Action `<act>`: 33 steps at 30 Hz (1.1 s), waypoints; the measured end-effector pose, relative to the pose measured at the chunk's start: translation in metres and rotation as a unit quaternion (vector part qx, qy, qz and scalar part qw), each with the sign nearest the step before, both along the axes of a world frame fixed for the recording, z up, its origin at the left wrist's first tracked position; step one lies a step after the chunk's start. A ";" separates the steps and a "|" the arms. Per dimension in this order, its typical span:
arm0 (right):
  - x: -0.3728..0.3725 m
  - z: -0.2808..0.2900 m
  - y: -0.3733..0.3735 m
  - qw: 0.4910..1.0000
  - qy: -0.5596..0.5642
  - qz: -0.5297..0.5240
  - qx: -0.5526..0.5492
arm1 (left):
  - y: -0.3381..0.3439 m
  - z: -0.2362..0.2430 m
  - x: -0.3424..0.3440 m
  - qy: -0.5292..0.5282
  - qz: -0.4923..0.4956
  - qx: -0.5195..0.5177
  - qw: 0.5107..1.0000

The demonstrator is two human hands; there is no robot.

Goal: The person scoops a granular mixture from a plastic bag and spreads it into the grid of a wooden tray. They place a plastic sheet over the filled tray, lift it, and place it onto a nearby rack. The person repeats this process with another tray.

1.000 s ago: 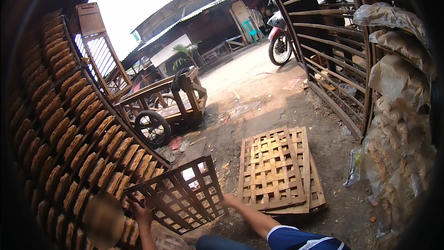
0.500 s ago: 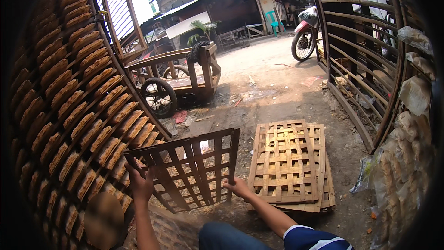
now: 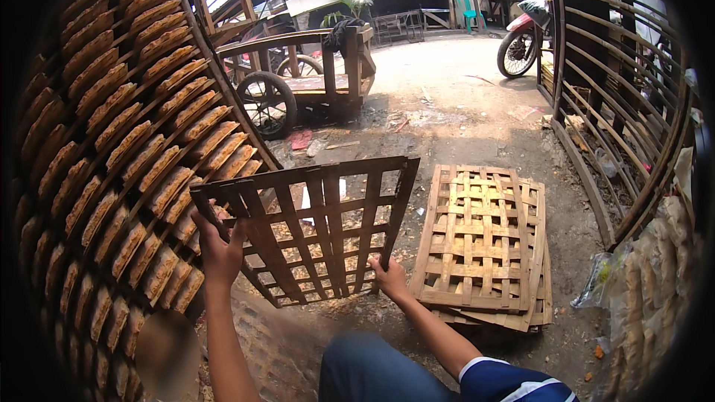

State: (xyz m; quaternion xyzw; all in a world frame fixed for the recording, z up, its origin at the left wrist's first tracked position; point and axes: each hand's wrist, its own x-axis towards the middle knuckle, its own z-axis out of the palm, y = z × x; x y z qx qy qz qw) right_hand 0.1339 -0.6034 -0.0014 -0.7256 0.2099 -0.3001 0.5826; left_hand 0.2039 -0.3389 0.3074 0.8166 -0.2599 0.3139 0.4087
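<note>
Two hands hold a dark wooden lattice rack (image 3: 316, 234) up off the ground: the left hand (image 3: 217, 249) has its fingers closed round the near left corner, and the right hand (image 3: 389, 277) grips the bottom right edge. A moment ago the rack sat lower and smaller, so it has been lifted up, beside the stack of pale bamboo racks (image 3: 484, 246). What fills the brown rows on the big leaning rack (image 3: 112, 149) is hard to make out, and a blurred patch hides the bottom left.

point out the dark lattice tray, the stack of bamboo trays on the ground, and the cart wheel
dark lattice tray (image 3: 320, 231), head view, on a middle slat
stack of bamboo trays (image 3: 480, 246), head view, centre of the top tray's weave
cart wheel (image 3: 267, 104), head view, on the hub
</note>
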 end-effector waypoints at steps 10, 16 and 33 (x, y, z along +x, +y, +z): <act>-0.002 0.046 -0.020 0.994 -0.055 0.089 -0.016 | 0.019 -0.008 0.012 0.021 0.052 0.025 0.998; -0.004 0.003 -0.047 0.970 0.103 0.152 -0.161 | 0.012 -0.008 0.018 0.026 0.017 0.005 0.999; 0.007 0.010 -0.011 0.986 -0.036 0.032 -0.162 | 0.013 -0.002 0.017 0.031 0.012 0.025 0.999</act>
